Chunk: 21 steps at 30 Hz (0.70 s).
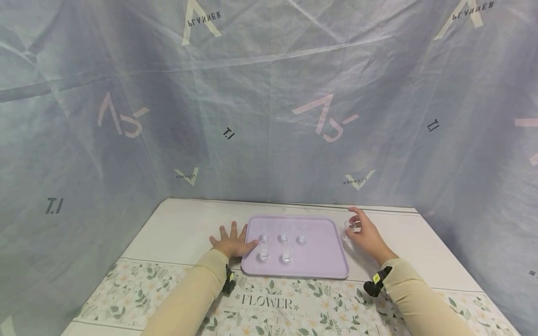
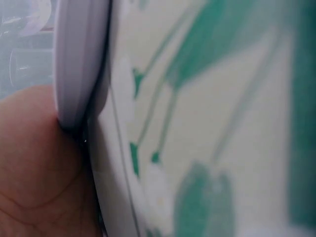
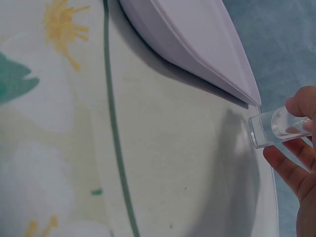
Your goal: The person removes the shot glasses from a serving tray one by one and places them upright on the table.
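Note:
My right hand [image 1: 369,237] pinches a small clear shot glass [image 3: 266,129] between thumb and fingers, just beyond the right edge of a lilac tray [image 1: 321,254]. In the right wrist view the thick base of this glass points toward the tray's corner. My left hand [image 1: 232,242] lies with fingers spread at the tray's left side, its thumb reaching over the rim. Several like glasses stand on the tray in two rows, among them a front left glass [image 1: 264,253] and a front right glass [image 1: 287,255]. Clear liquid appears to be in them.
Under the tray is a white table [image 1: 180,228] with a flower-printed cloth [image 1: 138,284] along the near side. A grey-blue curtain [image 1: 260,154] hangs behind and at both sides. Black straps with cameras sit on both wrists.

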Available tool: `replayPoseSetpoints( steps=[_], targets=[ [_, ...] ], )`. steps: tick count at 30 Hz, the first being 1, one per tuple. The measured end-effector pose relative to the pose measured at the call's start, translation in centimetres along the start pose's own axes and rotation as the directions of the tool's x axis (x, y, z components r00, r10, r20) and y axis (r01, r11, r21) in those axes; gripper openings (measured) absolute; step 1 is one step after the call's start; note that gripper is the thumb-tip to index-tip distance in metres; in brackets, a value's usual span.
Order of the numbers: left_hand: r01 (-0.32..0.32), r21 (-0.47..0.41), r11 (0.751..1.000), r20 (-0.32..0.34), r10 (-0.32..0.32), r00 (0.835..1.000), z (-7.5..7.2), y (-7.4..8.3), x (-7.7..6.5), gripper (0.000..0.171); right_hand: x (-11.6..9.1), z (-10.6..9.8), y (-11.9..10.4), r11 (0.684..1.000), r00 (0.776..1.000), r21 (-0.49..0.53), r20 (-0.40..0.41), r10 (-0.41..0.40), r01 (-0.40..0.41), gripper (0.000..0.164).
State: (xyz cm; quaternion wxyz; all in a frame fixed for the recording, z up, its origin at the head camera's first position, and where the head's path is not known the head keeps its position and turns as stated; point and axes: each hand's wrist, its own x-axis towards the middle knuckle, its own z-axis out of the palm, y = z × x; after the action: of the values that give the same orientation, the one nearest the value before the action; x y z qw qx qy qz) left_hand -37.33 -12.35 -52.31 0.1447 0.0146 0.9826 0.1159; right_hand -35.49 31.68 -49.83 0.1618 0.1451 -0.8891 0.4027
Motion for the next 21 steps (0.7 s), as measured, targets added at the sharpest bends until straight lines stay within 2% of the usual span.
replayPoseSetpoints(
  steps=[8, 13, 21],
  targets=[
    [-0.003, 0.002, 1.0, -0.01, 0.003, 1.0, 0.1, 0.0, 0.3, 0.099, -0.1, 0.1, 0.3, 1.0, 1.0, 0.002, 0.006, 0.022, -0.022, 0.072],
    [-0.017, -0.012, 1.0, -0.02, 0.017, 1.0, 0.2, 0.0, 0.5, 0.099, -0.1, 0.2, 0.8, 1.0, 1.0, -0.012, -0.005, 0.003, -0.003, 0.074],
    [-0.004, -0.026, 1.0, -0.01, 0.004, 1.0, -0.9, 0.6, -1.6, 0.097, 0.1, 0.1, 0.7, 1.0, 1.0, 0.005, 0.022, 0.01, -0.01, 0.077]
  ],
)
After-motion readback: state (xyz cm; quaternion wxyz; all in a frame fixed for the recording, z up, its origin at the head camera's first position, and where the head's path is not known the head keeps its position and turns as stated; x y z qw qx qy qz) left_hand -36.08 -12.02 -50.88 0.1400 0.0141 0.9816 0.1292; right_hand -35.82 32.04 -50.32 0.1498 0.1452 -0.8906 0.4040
